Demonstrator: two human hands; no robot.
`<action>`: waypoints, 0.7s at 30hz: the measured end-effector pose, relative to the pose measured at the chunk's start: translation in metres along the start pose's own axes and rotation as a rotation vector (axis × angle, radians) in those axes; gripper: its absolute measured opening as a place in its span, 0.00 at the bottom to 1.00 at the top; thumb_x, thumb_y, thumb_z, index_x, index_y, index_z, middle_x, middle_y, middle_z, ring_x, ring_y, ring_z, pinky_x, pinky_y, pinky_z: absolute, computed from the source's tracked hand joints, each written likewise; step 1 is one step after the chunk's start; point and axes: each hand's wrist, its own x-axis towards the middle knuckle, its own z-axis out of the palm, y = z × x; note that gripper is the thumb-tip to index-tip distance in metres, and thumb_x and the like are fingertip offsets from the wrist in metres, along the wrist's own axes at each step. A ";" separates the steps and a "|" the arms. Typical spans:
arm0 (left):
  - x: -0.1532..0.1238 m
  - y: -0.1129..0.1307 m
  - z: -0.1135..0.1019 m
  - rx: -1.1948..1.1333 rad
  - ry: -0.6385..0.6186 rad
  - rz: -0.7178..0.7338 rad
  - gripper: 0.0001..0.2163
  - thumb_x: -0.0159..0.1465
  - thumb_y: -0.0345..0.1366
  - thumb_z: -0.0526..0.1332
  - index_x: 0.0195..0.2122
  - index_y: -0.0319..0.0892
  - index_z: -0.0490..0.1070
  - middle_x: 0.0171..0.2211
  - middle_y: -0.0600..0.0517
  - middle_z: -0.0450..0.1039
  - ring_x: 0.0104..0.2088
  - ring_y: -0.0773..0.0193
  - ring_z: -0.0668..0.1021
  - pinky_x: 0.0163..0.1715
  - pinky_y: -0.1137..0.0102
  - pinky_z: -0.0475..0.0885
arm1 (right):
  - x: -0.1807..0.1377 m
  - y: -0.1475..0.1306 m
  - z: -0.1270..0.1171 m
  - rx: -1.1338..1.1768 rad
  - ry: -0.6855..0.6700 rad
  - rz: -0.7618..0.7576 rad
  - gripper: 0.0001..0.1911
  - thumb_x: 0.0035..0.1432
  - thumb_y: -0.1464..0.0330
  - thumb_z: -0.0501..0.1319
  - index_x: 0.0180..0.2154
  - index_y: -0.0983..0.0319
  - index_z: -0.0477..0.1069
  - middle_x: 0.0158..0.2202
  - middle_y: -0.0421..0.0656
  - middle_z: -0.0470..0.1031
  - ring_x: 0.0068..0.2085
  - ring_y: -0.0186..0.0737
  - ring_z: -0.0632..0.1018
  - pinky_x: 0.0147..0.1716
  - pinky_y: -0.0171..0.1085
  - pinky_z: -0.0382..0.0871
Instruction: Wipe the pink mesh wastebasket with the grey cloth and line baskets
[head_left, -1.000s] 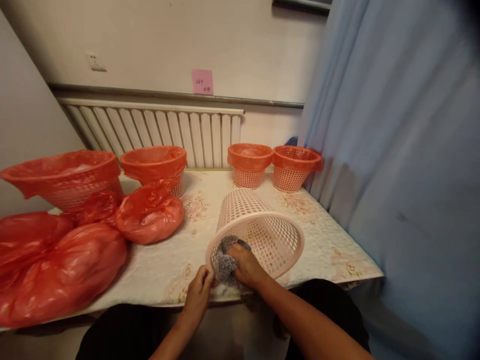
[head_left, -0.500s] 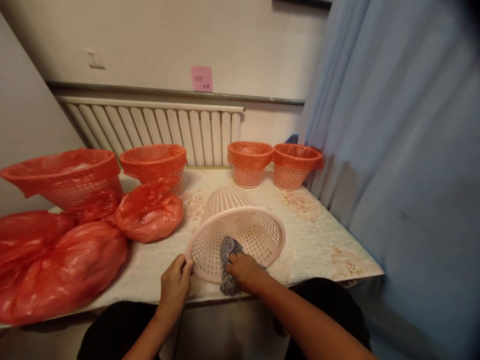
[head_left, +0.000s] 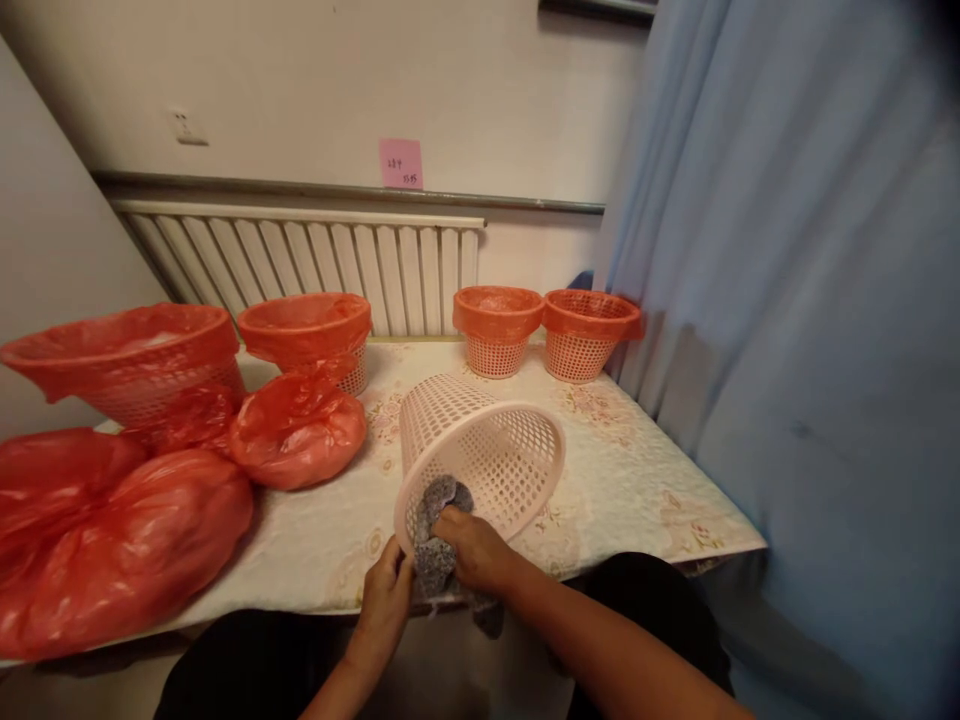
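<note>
A pale pink perforated basket [head_left: 487, 450] lies tipped on its side near the table's front edge, its mouth toward me. My left hand [head_left: 386, 590] grips the lower left of its rim. My right hand [head_left: 469, 545] is closed on a grey cloth [head_left: 433, 540] and presses it against the inner rim of the basket. A tail of the cloth hangs down below the table edge.
Orange-lined baskets stand along the back: two large ones [head_left: 135, 355] [head_left: 311, 335] at left, two small ones [head_left: 496, 325] [head_left: 589, 330] at right. Tied red bags [head_left: 296, 430] [head_left: 112, 540] lie at left. A blue curtain [head_left: 787, 330] hangs along the right of the floral table [head_left: 637, 480].
The basket has been turned and shifted: left first, then back a little to the right. My left hand went from the rim's left side to its lower edge. My right hand kept rubbing the cloth on the rim.
</note>
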 end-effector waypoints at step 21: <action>0.005 0.005 0.007 -0.099 -0.082 -0.067 0.11 0.59 0.42 0.56 0.35 0.42 0.72 0.32 0.50 0.77 0.38 0.55 0.78 0.39 0.64 0.73 | -0.007 0.013 -0.005 0.010 -0.046 0.043 0.12 0.53 0.73 0.57 0.41 0.58 0.70 0.42 0.42 0.71 0.40 0.38 0.72 0.38 0.33 0.65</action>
